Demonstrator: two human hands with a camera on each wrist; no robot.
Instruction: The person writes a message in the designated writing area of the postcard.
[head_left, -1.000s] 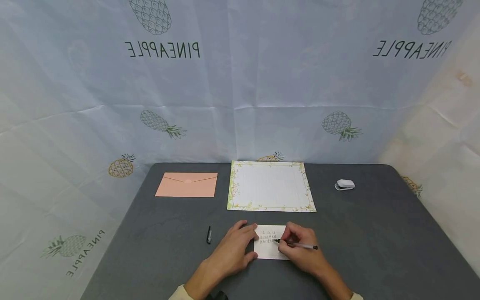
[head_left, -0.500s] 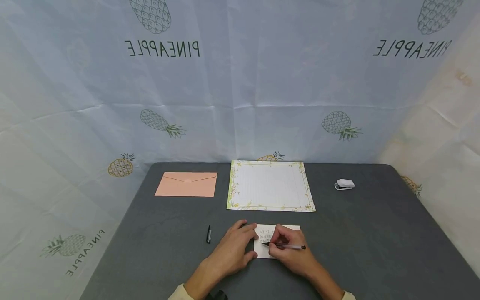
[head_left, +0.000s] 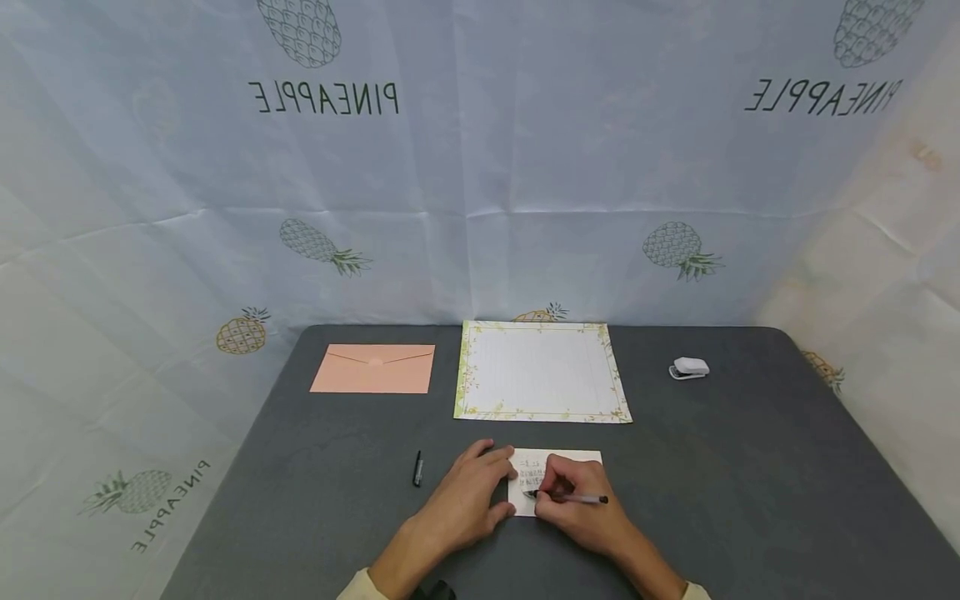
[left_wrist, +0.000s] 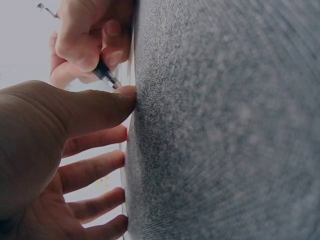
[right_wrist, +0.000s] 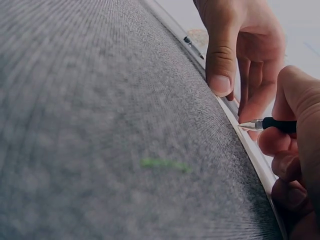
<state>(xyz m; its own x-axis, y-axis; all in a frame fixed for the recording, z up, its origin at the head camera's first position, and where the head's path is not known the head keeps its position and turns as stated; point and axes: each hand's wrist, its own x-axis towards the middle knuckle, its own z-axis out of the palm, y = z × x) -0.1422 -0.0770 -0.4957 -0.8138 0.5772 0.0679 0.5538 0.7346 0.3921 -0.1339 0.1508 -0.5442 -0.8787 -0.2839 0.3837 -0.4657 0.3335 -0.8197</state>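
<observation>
White card [head_left: 577,457] lies near on the grey table [head_left: 750,467]; the left hand [head_left: 465,500] presses its left edge flat, the right hand [head_left: 581,512] pinches a pen [head_left: 573,498], tip pointing left onto it.

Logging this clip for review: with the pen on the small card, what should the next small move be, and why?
Probably draw the pen rightward along the card to carry on the line. The right hand grips it with the tip near the card's left edge, below the lines already written, and the card's right part shows bare. The left hand rests on that left edge, steadying it.
</observation>
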